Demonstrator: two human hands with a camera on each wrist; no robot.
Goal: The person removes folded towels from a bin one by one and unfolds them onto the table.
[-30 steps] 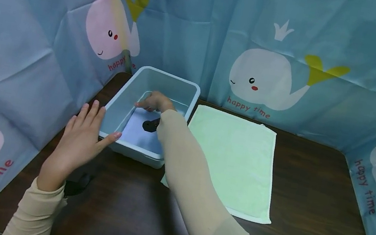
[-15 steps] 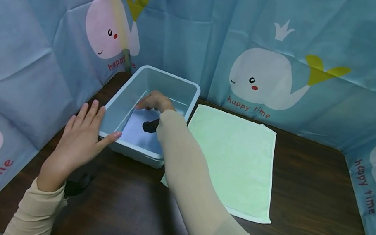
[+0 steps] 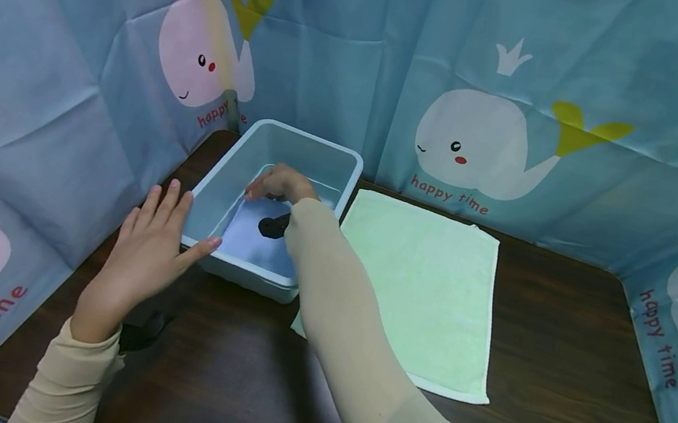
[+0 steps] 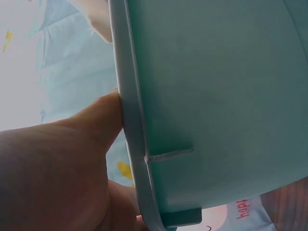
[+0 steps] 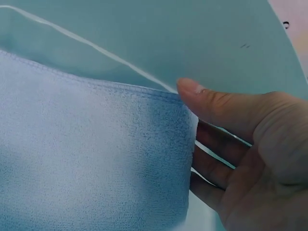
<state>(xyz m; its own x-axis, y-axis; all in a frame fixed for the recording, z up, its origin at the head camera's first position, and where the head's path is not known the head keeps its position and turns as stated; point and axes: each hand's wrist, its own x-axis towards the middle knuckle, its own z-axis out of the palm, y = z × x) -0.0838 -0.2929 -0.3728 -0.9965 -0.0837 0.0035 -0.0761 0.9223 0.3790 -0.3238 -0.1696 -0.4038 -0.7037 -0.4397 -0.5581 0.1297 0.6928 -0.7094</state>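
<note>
A light blue basin (image 3: 273, 277) stands at the back left of the table. My left hand (image 3: 145, 249) rests at its near left corner, fingers straight and spread, the thumb lying on the rim. The left wrist view shows the outer side of the basin wall (image 4: 216, 96), with the thumb against the rim. Inside the basin, my right hand (image 3: 281, 184) pinches one corner of a pale blue towel (image 5: 96, 144). The thumb lies on the towel's hemmed edge, the other fingers behind it. In the head view the right forearm hides part of the basin and towel (image 3: 252, 238).
Right of the basin a light green towel (image 3: 434, 289) lies flat on the dark wooden table (image 3: 556, 371). Black wrist gear (image 3: 273, 226) sits under the right wrist. Blue curtains (image 3: 333, 52) printed with whales enclose the back and sides.
The fingers of my right hand have dipped slightly at the towel's corner. My left hand keeps its place at the rim. The head view has shifted a little.
</note>
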